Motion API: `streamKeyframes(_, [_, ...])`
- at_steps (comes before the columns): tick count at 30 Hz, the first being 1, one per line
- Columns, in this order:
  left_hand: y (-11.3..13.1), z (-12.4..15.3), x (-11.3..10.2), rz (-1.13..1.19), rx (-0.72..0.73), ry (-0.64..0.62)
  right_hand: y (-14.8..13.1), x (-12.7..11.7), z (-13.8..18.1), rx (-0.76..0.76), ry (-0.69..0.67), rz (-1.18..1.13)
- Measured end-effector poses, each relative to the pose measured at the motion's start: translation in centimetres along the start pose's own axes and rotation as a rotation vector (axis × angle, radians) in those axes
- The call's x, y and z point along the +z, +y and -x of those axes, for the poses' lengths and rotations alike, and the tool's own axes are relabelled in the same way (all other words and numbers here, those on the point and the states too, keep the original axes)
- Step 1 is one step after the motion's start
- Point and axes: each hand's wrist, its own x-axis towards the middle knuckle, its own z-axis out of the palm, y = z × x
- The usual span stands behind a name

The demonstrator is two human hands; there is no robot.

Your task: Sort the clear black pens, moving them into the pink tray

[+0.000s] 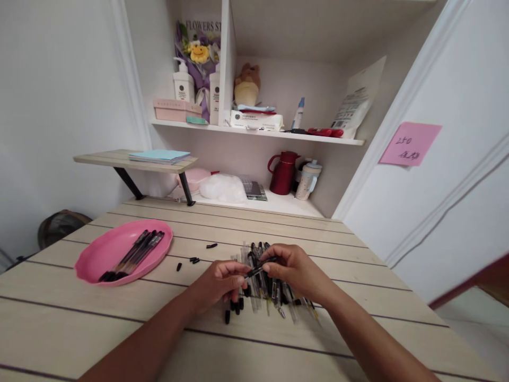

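Note:
Above a heap of loose pen parts, my two hands meet at a short black pen part (255, 271). My left hand (222, 281) is closed, its thumb and fingertips pinching the left end. At the other end, the thumb and fingers of my right hand (292, 265) are closed on it too; whether it is one piece or two joined pieces I cannot tell. Beneath lie clear pen barrels (254, 300), refills with yellowish ends and several black caps (227, 317). To the left, a pink tray (89, 260) holds several assembled black pens (139, 254).
Small black caps (194, 260) lie between the tray and the heap. At the back left stands a raised wooden shelf (99, 157) on black legs, with blue paper (159, 155) on top. A red jug (283, 172) and a pale tumbler (308, 180) stand behind the table.

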Motion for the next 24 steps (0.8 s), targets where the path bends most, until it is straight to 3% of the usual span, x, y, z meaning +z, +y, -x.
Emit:
streamKeyframes(4, [0.4,0.2,-0.2,0.07,-0.011,-0.019,0.2,0.9,-0.2,0.048,-0.076,-0.19])
streamKeyframes(10, [0.5,0.3,-0.3,0.092,-0.006,-0.129,0.3,1.7,-0.3,-0.029,-0.014,-0.383])
streamKeyframes(24, [0.4,0.2,1.0,0.001,0.042,-0.084,1.1,4.2,0.3,-0.041,0.164,-0.415])
